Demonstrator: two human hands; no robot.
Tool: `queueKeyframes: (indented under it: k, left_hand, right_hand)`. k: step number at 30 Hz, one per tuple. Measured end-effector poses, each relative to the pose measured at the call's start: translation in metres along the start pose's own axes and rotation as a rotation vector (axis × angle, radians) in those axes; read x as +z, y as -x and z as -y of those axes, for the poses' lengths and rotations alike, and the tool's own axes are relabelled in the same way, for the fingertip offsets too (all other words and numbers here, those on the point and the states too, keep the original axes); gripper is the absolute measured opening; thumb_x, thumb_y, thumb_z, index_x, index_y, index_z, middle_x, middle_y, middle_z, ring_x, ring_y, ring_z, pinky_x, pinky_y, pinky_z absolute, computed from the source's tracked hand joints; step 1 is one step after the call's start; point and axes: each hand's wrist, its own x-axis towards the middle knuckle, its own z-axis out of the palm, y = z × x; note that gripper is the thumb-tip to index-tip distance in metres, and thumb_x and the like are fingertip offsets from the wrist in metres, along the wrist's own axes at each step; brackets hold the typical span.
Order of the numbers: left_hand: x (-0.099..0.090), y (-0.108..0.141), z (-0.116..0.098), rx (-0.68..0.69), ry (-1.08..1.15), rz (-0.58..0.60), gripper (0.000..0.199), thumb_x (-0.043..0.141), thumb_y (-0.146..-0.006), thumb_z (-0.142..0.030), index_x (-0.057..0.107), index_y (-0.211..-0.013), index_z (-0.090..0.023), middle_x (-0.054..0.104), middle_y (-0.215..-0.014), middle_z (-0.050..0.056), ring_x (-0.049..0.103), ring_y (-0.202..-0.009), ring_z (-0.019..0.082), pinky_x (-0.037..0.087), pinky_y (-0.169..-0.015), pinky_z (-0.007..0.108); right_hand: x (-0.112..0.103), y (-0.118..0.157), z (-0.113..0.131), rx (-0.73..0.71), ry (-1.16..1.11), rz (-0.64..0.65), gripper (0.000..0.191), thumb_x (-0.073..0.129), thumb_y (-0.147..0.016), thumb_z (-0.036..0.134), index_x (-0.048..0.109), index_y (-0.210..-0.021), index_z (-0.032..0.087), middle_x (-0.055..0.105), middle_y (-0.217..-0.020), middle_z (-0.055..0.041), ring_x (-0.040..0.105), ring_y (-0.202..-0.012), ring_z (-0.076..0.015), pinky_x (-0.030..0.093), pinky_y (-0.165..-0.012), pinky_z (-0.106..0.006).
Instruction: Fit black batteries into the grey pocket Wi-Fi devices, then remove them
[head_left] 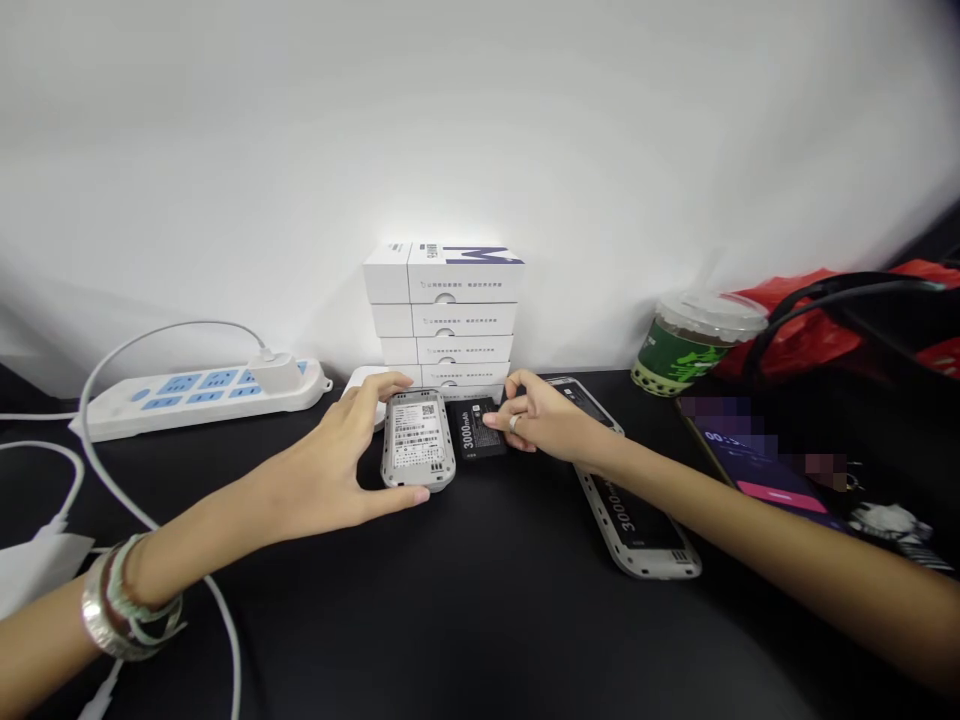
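Black battery (477,428) marked 3000 mAh lies flat on the desk (465,630), and the fingertips (489,422) of the right hand (544,420) are touching its end, but it is not possible to tell if they really pinch it. Just beside the battery, the left hand (330,450) is spread over a grey device (418,440) with barcode labels, thumb along its lower edge and fingers over its upper edge. Another grey case (637,525) with a dark battery inside lies near the right forearm (720,490), and a third grey case (585,400) sits behind the right hand. Farther back, a stack of white boxes (442,320) stands against the white wall (480,120). To the left is a white power strip (195,400) with a plug (275,372) in it; to the right are a lidded plastic cup (694,345), a red plastic bag (795,320) and a phone (765,470).
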Motion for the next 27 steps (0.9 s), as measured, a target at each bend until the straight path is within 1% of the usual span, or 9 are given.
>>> queueKeyframes:
  k: [5, 8, 11, 13, 14, 16, 18, 21, 27]
  left_hand:
    - [-0.005, 0.0, 0.0, -0.114, -0.083, 0.056, 0.084, 0.067, -0.083, -0.071, 0.032, -0.146, -0.029, 0.049, -0.149, 0.012, 0.053, -0.133, 0.042, 0.048, -0.107, 0.063]
    - [-0.007, 0.0, 0.0, -0.131, -0.129, 0.058, 0.087, 0.063, -0.082, -0.075, 0.032, -0.148, -0.027, 0.049, -0.15, 0.014, 0.052, -0.131, 0.046, 0.045, -0.105, 0.068]
    - [-0.009, 0.002, -0.002, -0.106, -0.149, 0.043, 0.091, 0.062, -0.082, -0.076, 0.029, -0.151, -0.027, 0.045, -0.154, 0.015, 0.046, -0.136, 0.049, 0.043, -0.106, 0.069]
    - [-0.009, 0.006, -0.005, -0.062, -0.17, 0.003, 0.091, 0.061, -0.083, -0.076, 0.026, -0.152, -0.027, 0.044, -0.152, 0.015, 0.047, -0.135, 0.048, 0.042, -0.108, 0.068]
    - [-0.009, 0.008, -0.008, -0.035, -0.183, -0.026, 0.088, 0.061, -0.085, -0.074, 0.026, -0.151, -0.026, 0.045, -0.151, 0.015, 0.048, -0.134, 0.046, 0.042, -0.108, 0.067]
    - [-0.009, 0.013, -0.015, 0.022, -0.204, -0.089, 0.08, 0.059, -0.09, -0.069, 0.025, -0.149, -0.026, 0.046, -0.146, 0.015, 0.05, -0.131, 0.042, 0.043, -0.108, 0.064]
    - [-0.008, 0.018, -0.024, 0.091, -0.226, -0.125, 0.071, 0.058, -0.095, -0.062, 0.025, -0.148, -0.027, 0.048, -0.144, 0.014, 0.05, -0.13, 0.04, 0.044, -0.108, 0.061]
    - [-0.005, 0.024, -0.036, 0.163, -0.252, -0.123, 0.067, 0.058, -0.097, -0.054, 0.024, -0.149, -0.028, 0.047, -0.146, 0.013, 0.047, -0.134, 0.039, 0.043, -0.108, 0.058]
    - [-0.004, 0.034, -0.049, 0.178, -0.246, -0.096, 0.072, 0.06, -0.097, -0.053, 0.022, -0.152, -0.027, 0.045, -0.151, 0.013, 0.046, -0.136, 0.038, 0.042, -0.111, 0.058]
  right_hand:
    - [0.006, -0.008, -0.01, -0.064, 0.188, -0.068, 0.034, 0.063, -0.085, 0.037, 0.03, -0.087, 0.028, 0.051, -0.058, 0.0098, 0.05, -0.053, -0.0137, 0.04, -0.054, -0.028]
    - [-0.003, -0.001, -0.004, -0.127, 0.323, -0.089, 0.034, 0.065, -0.083, 0.045, 0.036, -0.088, 0.027, 0.058, -0.069, 0.0038, 0.059, -0.065, -0.0182, 0.049, -0.064, -0.034]
    - [-0.032, 0.012, 0.011, -0.164, 0.482, -0.106, 0.043, 0.076, -0.073, 0.053, 0.05, -0.094, 0.025, 0.067, -0.099, -0.0078, 0.066, -0.093, -0.0288, 0.053, -0.083, -0.044]
    - [-0.059, 0.02, 0.018, -0.156, 0.584, -0.091, 0.063, 0.087, -0.061, 0.052, 0.057, -0.109, 0.024, 0.065, -0.125, -0.0125, 0.061, -0.117, -0.0379, 0.049, -0.098, -0.05]
    - [-0.072, 0.023, 0.019, -0.124, 0.65, -0.044, 0.076, 0.089, -0.058, 0.053, 0.057, -0.121, 0.025, 0.063, -0.133, -0.0133, 0.059, -0.122, -0.0405, 0.049, -0.101, -0.051]
    - [-0.093, 0.025, 0.016, -0.031, 0.799, 0.083, 0.097, 0.086, -0.06, 0.059, 0.046, -0.142, 0.026, 0.061, -0.142, -0.0132, 0.061, -0.125, -0.0417, 0.052, -0.102, -0.051]
    - [-0.103, 0.023, 0.01, 0.027, 0.887, 0.152, 0.103, 0.08, -0.067, 0.064, 0.036, -0.152, 0.025, 0.058, -0.148, -0.0139, 0.061, -0.127, -0.0412, 0.053, -0.103, -0.05]
    - [-0.103, 0.019, 0.001, 0.029, 0.922, 0.116, 0.103, 0.076, -0.072, 0.065, 0.033, -0.155, 0.022, 0.054, -0.152, -0.017, 0.058, -0.131, -0.0421, 0.049, -0.108, -0.052]
    - [-0.096, 0.014, 0.004, 0.04, 0.982, 0.123, 0.105, 0.076, -0.069, 0.072, 0.04, -0.153, 0.02, 0.055, -0.149, -0.0207, 0.058, -0.131, -0.0444, 0.048, -0.108, -0.056]
